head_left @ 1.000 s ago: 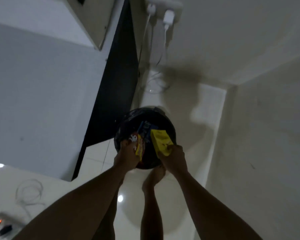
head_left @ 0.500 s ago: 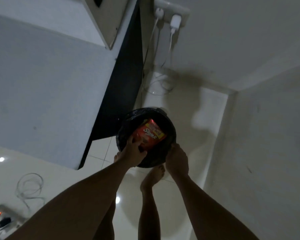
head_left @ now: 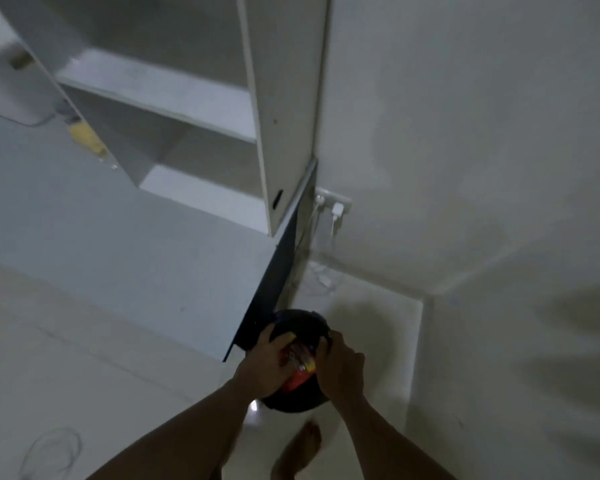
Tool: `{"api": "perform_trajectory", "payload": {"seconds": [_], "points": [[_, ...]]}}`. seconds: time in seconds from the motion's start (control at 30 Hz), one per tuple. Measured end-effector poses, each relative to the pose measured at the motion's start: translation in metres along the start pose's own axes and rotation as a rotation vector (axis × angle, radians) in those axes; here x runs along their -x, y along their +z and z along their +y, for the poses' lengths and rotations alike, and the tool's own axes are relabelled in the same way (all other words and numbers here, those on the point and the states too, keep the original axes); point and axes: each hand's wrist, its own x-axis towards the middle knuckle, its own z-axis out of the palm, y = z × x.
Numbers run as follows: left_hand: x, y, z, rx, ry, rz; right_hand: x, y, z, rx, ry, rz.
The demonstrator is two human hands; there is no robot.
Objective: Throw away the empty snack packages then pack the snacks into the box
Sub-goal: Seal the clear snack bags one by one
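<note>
A round black bin [head_left: 300,320] lined with a dark bag stands on the floor beside the desk's dark side panel. Both hands are over its mouth. My left hand [head_left: 264,365] presses on a red and yellow snack package [head_left: 298,367] inside the bin, fingers curled on it. My right hand [head_left: 340,367] is at the package's right side, fingers bent onto it. Most of the package is hidden between the hands. No box is in view.
A white desk [head_left: 118,244] with open shelves [head_left: 174,98] fills the left. A yellow item [head_left: 85,138] lies on the desk by the shelf. A wall socket with plugged chargers [head_left: 333,206] and trailing cables sits behind the bin. My bare foot [head_left: 297,452] is below the bin.
The view has tilted up, showing the desk and shelves. The yellow package dropped out of my right hand earlier; both hands have now closed in on the red package in the bin.
</note>
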Motion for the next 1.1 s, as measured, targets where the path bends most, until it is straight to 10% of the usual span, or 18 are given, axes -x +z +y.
{"api": "perform_trajectory", "payload": {"seconds": [0.57, 1.1], "points": [[0.086, -0.304, -0.126, -0.191, 0.009, 0.498, -0.009, -0.045, -0.291, -0.238, -0.407, 0.222], [0.111, -0.565, -0.274, -0.305, 0.021, 0.612, -0.039, -0.054, -0.594, -0.170, -0.523, 0.369]]}}
